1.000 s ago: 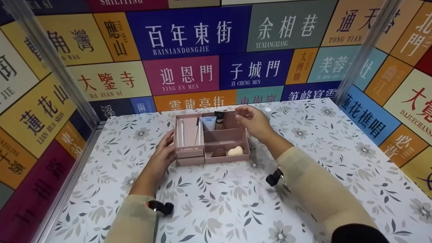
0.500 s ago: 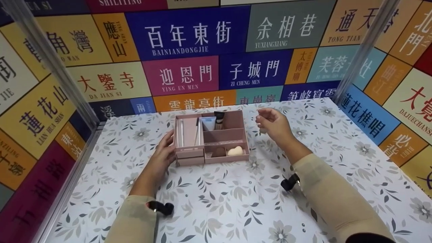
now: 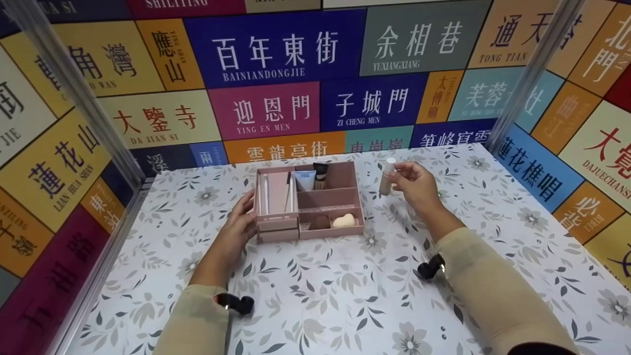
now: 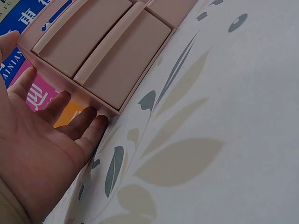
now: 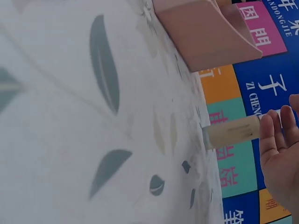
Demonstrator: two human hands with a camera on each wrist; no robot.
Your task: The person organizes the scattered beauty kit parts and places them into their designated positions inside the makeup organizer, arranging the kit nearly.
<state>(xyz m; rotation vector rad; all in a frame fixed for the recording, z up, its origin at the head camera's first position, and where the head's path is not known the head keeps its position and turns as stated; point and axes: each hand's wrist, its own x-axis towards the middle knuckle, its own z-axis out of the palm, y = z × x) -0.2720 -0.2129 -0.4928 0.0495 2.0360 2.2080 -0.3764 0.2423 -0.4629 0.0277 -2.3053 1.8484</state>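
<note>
A pink makeup organizer [image 3: 328, 198] stands on the table, with its two drawers [image 4: 124, 56] facing the left wrist camera. My left hand [image 3: 239, 227] rests its fingers against the organizer's left side. Off to the organizer's right is a beige cosmetic bottle [image 5: 233, 133] with a white cap [image 3: 391, 160]. My right hand [image 3: 416, 185] pinches this bottle near its cap; the bottle's base is at the tabletop. Inside the organizer are a light blue tube [image 3: 304, 180], a black-capped bottle [image 3: 320, 175], slim brush-like sticks [image 3: 287, 192], a cream sponge [image 3: 343, 220] and a dark brown sponge-like piece [image 3: 320, 222].
White floral cloth [image 3: 315, 296] covers the table. Panels with coloured sign prints [image 3: 276, 44] stand behind it and at both sides, joined by clear corner posts [image 3: 537, 74].
My right hand has moved away from the organizer's back right corner, out to the right, and now holds the beige bottle. The left hand stays at the organizer's side.
</note>
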